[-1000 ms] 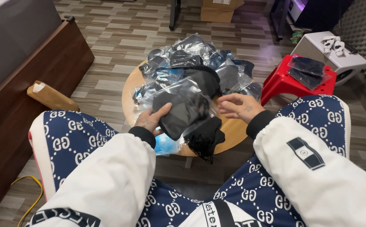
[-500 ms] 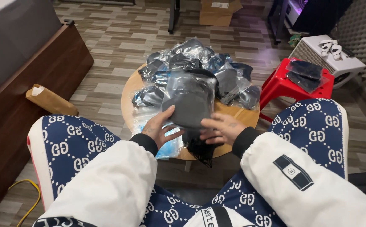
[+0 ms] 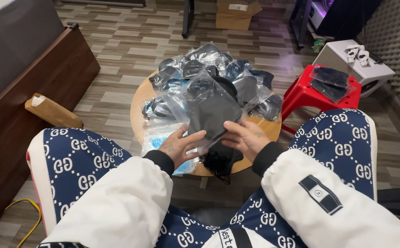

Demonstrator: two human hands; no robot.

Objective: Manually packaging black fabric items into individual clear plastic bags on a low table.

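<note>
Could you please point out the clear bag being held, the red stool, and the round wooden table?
clear bag (image 3: pixel 211 112), head view, its dark middle.
red stool (image 3: pixel 301 94), head view, bare seat edge.
round wooden table (image 3: pixel 266 128), head view, bare right rim.

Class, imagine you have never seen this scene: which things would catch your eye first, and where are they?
At centre, the left hand and right hand hold up a clear plastic bag with a black cloth item inside. Behind it, a heap of similar shiny bagged dark items covers the small round wooden table. At right stands a bright red plastic stool.
</note>
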